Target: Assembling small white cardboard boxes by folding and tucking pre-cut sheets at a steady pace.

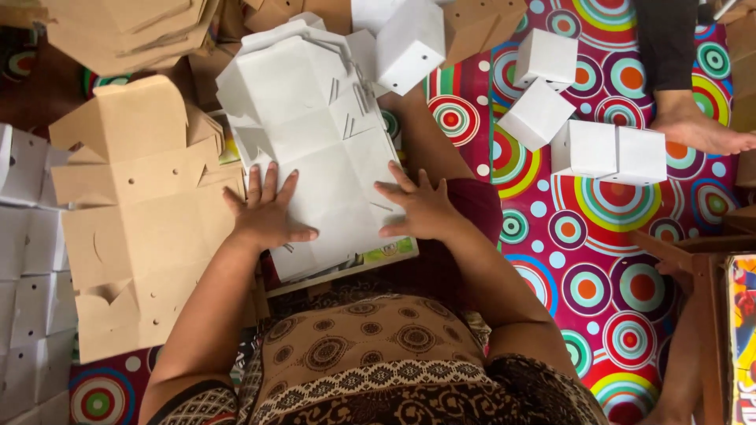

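In the middle of the frame a flat white box blank (315, 149) lay unfolded on top of a stack of similar sheets; both of the person's hands pressed down on its lower part. The left hand (268, 214) lay flat with the fingers spread and stretched out, palm on the lower left edge of the blank; it gripped nothing. The right hand (417, 208) lay in the same way on the lower right edge, fingers open and spread, holding nothing between them.

To the left of the white blank, a flat brown cardboard blank (142, 228) with small holes lay unfolded, touching it; at the left border of the frame stood a pile of white sheets (27, 291). In the upper left there was a stack of brown cardboard (130, 31).

In the upper right, several folded white boxes (587, 118) lay on a colourful mat (598, 260) with circle patterns; another person's bare foot (697, 126) rested on the mat just right of them.
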